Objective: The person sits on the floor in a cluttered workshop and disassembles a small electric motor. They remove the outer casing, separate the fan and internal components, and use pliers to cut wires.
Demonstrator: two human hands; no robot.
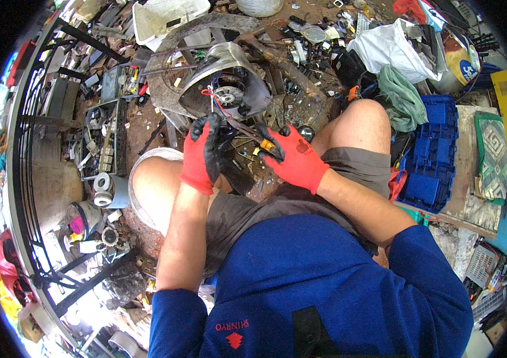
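Observation:
Both my hands wear red gloves with black palms and fingers. My left hand (201,154) is closed, its fingertips pinching thin wires (211,102), one white and some red, in front of a round motor (229,95). My right hand (292,157) grips pliers (243,127) with orange handles, their dark jaws pointing left toward the wires and my left fingertips. Whether the jaws bite on a wire is too small to tell. The motor sits inside a grey, bowl-like metal housing (257,89) lying just beyond my hands. A dark object between the hands is partly hidden.
Scrap parts litter the ground ahead. A black metal frame (18,155) runs along the left. White tape-like rolls (103,190) stand beside my left knee. Right of my right knee lie a blue plastic case (429,161), a green cloth (401,98) and a wooden board (471,173).

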